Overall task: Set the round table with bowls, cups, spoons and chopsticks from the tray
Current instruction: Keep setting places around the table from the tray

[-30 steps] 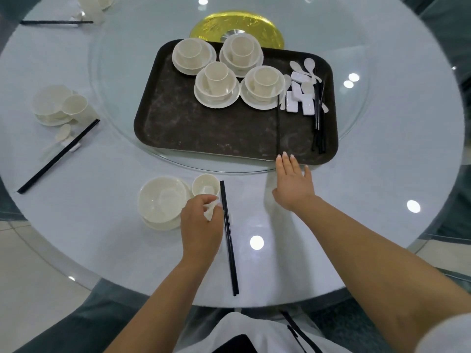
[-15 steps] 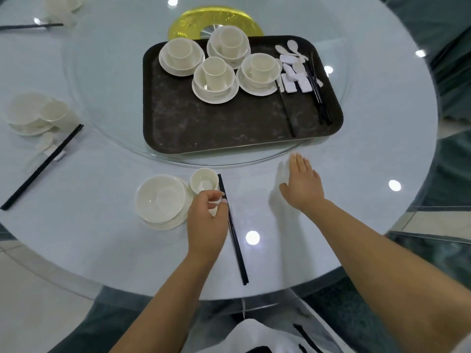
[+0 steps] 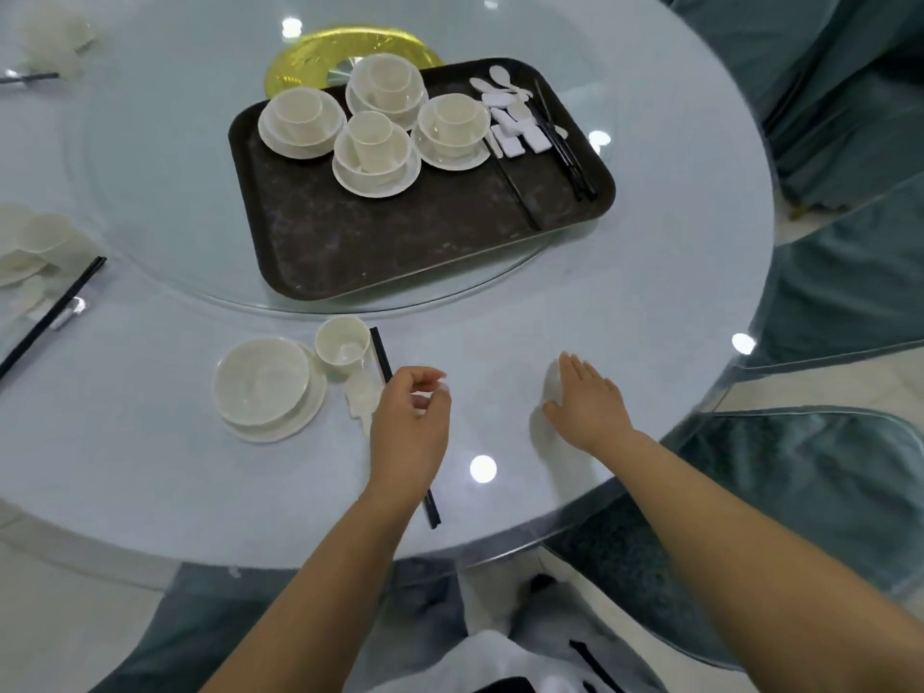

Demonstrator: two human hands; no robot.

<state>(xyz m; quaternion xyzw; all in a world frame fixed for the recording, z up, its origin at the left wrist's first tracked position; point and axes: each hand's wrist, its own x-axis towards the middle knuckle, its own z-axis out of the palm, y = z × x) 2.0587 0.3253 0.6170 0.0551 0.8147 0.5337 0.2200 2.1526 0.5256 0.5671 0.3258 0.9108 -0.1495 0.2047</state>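
Observation:
A dark tray (image 3: 380, 252) on the glass turntable holds several bowl-and-cup stacks (image 3: 375, 152), white spoons and rests (image 3: 515, 127) and black chopsticks (image 3: 565, 147). In front of me lie a white bowl on a plate (image 3: 262, 385), a cup (image 3: 342, 345), a white spoon on its rest (image 3: 362, 392) and a pair of black chopsticks (image 3: 382, 355). My left hand (image 3: 410, 427) hovers over those chopsticks, fingers loosely curled, holding nothing. My right hand (image 3: 585, 397) rests flat on the table to the right, fingers apart.
Another place setting with bowl, cup and chopsticks (image 3: 35, 262) lies at the left edge, and a further one (image 3: 55, 37) at the far left. A gold disc (image 3: 350, 52) sits behind the tray. Teal-covered chairs (image 3: 825, 467) stand close on the right.
My left hand has let go of the spoon, now lying beside the cup, and shifted right over the chopsticks. The view has swung right; my right hand stays flat on the table.

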